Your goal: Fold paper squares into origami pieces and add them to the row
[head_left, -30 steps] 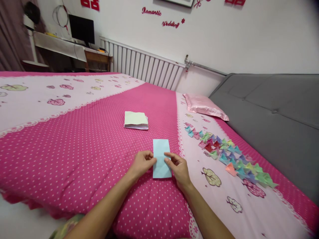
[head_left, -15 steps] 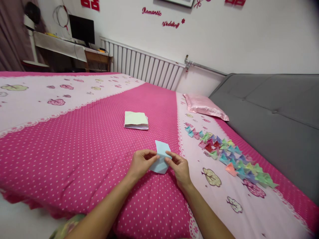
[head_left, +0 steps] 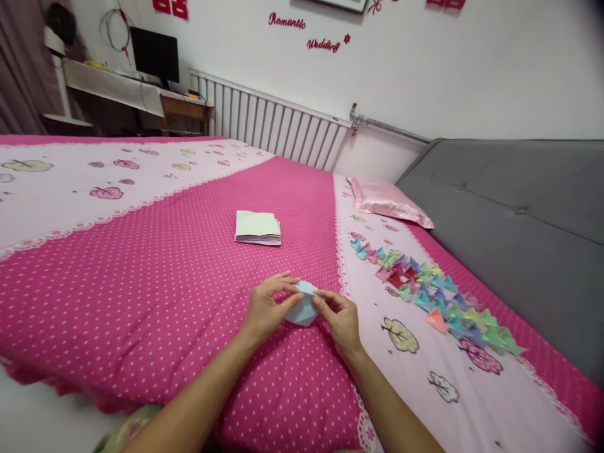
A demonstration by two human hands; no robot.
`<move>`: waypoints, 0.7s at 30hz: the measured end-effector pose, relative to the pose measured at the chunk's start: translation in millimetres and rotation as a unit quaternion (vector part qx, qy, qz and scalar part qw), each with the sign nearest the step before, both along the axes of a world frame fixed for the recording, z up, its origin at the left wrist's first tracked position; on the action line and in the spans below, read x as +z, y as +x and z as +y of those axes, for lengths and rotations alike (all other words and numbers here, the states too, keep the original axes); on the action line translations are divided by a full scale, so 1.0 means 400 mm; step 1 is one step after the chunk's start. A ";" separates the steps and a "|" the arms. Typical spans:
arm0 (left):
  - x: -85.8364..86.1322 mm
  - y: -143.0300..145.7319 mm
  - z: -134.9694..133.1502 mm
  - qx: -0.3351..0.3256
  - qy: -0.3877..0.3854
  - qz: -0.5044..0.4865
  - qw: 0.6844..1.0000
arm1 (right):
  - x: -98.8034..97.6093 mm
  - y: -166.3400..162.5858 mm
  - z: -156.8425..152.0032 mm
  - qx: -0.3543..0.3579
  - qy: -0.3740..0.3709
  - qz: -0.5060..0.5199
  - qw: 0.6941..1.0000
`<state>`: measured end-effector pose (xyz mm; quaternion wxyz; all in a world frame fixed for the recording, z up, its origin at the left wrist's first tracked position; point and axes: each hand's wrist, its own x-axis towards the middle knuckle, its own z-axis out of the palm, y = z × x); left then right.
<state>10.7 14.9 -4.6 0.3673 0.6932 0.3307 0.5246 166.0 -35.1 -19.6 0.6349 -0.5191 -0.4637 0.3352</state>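
Note:
Between my two hands is a light blue sheet of paper [head_left: 303,309], partly folded and held a little above the pink dotted bedspread. My left hand [head_left: 270,306] pinches its left side between thumb and fingers. On the right side, my right hand [head_left: 340,316] pinches the upper edge, thumb toward me. The back of the paper is hidden from view. Beyond my hands lies a stack of square paper [head_left: 257,225] with a pale green sheet on top. Several small folded paper pieces [head_left: 422,296] in many colours sit in rows to the right.
A pink satin pillow [head_left: 387,202] lies against the grey padded headboard [head_left: 509,201]. Along the far wall runs a white radiator [head_left: 278,126]. A desk [head_left: 113,82] with a black monitor [head_left: 155,55] stands at the back left, beside a fan [head_left: 61,25].
The paper's upper part, which stood up above my fingers, has come down, so the sheet looks shorter. My left fingers have lifted and stretched over its top edge.

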 end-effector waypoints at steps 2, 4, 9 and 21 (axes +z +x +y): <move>-0.003 0.002 -0.001 -0.002 -0.009 -0.008 1.000 | 0.000 0.000 0.000 -0.002 0.005 -0.004 1.000; -0.002 0.003 -0.004 0.008 -0.024 -0.012 1.000 | 0.000 0.000 0.000 -0.001 0.010 -0.009 1.000; 0.009 0.006 -0.016 0.026 -0.068 -0.005 0.997 | -0.004 0.001 -0.002 -0.007 0.022 -0.036 0.999; 0.007 0.015 -0.017 0.004 -0.124 -0.038 0.992 | -0.006 0.006 -0.006 -0.032 0.015 -0.080 0.996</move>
